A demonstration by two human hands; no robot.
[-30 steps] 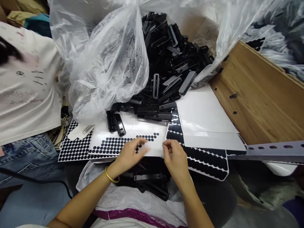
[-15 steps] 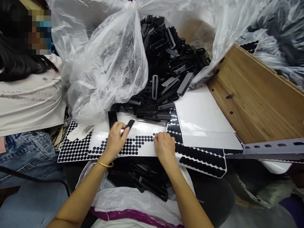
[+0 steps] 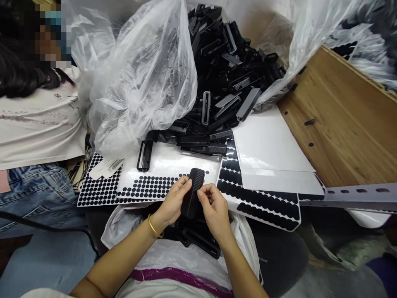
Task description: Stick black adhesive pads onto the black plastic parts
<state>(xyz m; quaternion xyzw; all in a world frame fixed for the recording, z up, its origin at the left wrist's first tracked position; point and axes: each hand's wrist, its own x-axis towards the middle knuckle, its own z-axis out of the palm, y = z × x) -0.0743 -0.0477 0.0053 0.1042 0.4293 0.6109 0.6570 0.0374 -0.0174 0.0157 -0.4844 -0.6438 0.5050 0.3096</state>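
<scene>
My left hand (image 3: 172,200) grips a black textured plastic piece (image 3: 192,192) by its left side, holding it upright over my lap. My right hand (image 3: 214,207) is closed in a pinch against the piece's right edge; whether a small black dot sits between its fingertips I cannot make out. Just beyond my hands lies a white sheet of round black stickers (image 3: 149,187). Another black plastic piece (image 3: 144,156) lies on that sheet.
A big heap of black plastic pieces (image 3: 223,74) spills from a clear plastic bag (image 3: 139,78). More sticker sheets (image 3: 266,203) and white backing sheets (image 3: 266,145) lie to the right beside a wooden board (image 3: 341,124). Finished pieces (image 3: 198,240) sit in my lap. Another person (image 3: 34,120) sits at left.
My left hand picked a black piece off the sheet and brought it toward me. My right hand left the sticker sheet and came to the piece's edge.
</scene>
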